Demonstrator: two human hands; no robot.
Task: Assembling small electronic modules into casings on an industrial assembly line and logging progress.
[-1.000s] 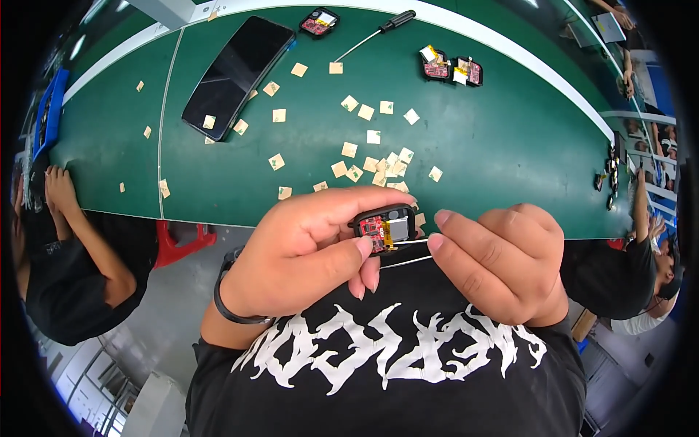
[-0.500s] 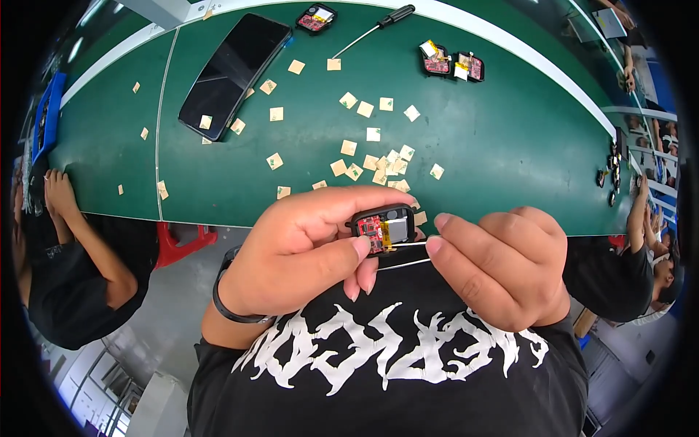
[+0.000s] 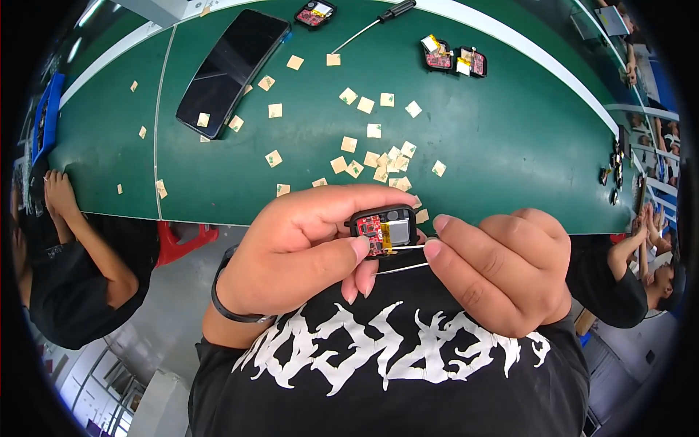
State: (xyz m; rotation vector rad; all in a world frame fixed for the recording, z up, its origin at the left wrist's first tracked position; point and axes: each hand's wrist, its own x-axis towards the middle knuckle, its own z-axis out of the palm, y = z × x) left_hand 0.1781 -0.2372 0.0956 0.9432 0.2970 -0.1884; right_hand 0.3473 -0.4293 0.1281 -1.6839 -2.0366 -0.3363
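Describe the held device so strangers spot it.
Go from the green table to the wearer's left hand by its near edge. That hand holds the device: black case, red board. Similar devices lie on the table; this one is held.

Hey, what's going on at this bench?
A person's left hand holds a small black case, with a red circuit board exposed. The right hand pinches a slender metallic tool, perhaps tweezers, at the case's lower edge. On the green bench beyond lie scattered tan squares, a screwdriver and three more open cases.
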